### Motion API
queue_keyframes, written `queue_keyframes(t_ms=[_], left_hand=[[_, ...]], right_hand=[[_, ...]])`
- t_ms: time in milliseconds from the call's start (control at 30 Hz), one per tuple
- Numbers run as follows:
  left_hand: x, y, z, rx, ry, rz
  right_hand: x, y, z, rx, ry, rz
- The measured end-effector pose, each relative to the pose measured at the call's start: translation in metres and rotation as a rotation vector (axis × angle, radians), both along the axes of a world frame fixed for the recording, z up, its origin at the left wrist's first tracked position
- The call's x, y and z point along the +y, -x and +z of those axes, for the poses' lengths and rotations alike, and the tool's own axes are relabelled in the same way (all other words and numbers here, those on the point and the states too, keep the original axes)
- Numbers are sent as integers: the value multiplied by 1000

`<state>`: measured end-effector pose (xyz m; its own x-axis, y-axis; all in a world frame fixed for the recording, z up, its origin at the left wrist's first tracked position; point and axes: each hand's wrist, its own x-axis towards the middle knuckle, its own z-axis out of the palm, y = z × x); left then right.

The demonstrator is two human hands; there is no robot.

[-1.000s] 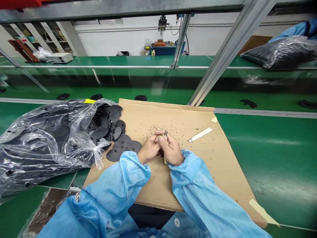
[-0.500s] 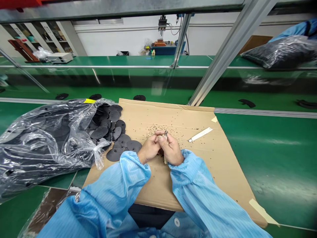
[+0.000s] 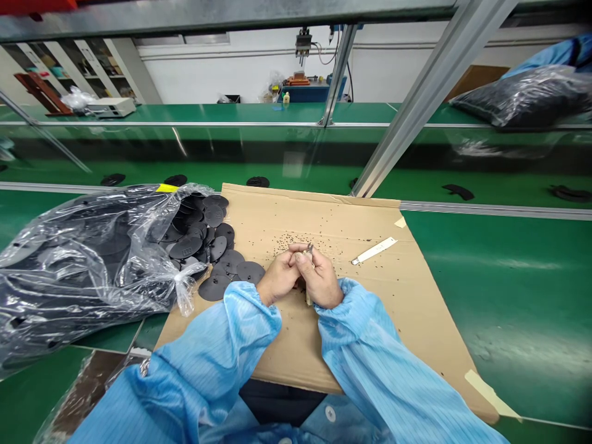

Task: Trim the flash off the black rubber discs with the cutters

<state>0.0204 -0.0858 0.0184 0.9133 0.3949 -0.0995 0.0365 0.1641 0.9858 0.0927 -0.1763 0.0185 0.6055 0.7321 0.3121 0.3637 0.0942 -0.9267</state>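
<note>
Over the cardboard sheet [image 3: 370,320], my left hand [image 3: 280,277] and my right hand [image 3: 320,279] meet at the fingertips. A small hand tool [image 3: 309,248], perhaps cutters, is gripped in my right hand, its metal tip showing above the fingers and a pale handle below. My left hand is closed, its fingers touching my right; what it holds is hidden. Tiny black bits [image 3: 289,239] lie scattered just beyond the hands. Black discs [image 3: 215,287] are spread to the left of my left hand.
A clear plastic bag [image 3: 92,265] full of black discs fills the left side. A white-handled blade [image 3: 374,251] lies right of the hands. Black parts [image 3: 258,182] sit on the green strip behind the cardboard. A metal post [image 3: 416,105] slants up at the right.
Black parts on the green strip behind the cardboard have shifted slightly to the left. Both hands have stayed in place.
</note>
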Motion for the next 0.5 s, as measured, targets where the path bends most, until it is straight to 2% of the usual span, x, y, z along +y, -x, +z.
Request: queue_keyframes(t_ms=[500], left_hand=[[1, 0, -3, 0, -40, 3]], right_hand=[[0, -1, -1, 3, -11, -1]])
